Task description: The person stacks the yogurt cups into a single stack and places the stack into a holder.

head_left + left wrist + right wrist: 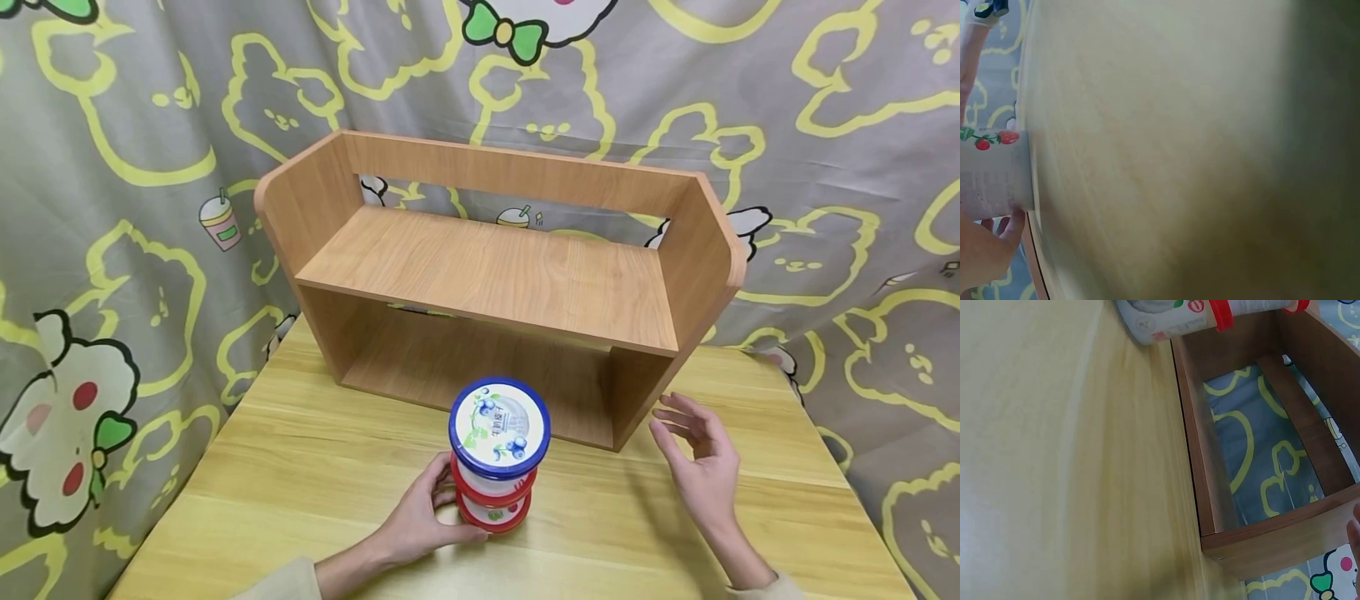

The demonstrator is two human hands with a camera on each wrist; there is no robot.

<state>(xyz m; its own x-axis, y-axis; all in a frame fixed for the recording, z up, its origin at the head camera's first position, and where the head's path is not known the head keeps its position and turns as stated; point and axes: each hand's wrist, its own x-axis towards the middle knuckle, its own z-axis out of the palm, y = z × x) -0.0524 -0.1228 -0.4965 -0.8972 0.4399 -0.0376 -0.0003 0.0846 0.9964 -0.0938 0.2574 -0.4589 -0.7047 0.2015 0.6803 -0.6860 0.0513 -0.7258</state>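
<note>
A stack of round lidded plastic tubs stands on the table in front of the wooden shelf. The top tub has a blue-rimmed lid with blueberries on it; red lids show beneath. My left hand grips the stack low on its left side, thumb in front and fingers behind. In the left wrist view, its fingers lie against the strawberry-printed tub near the tabletop. My right hand is beside the shelf's right panel, fingers loosely bent and holding nothing.
The shelf has an upper board and a lower compartment facing me. It stands on a light wood table. A grey curtain with yellow outlined figures hangs behind and at both sides.
</note>
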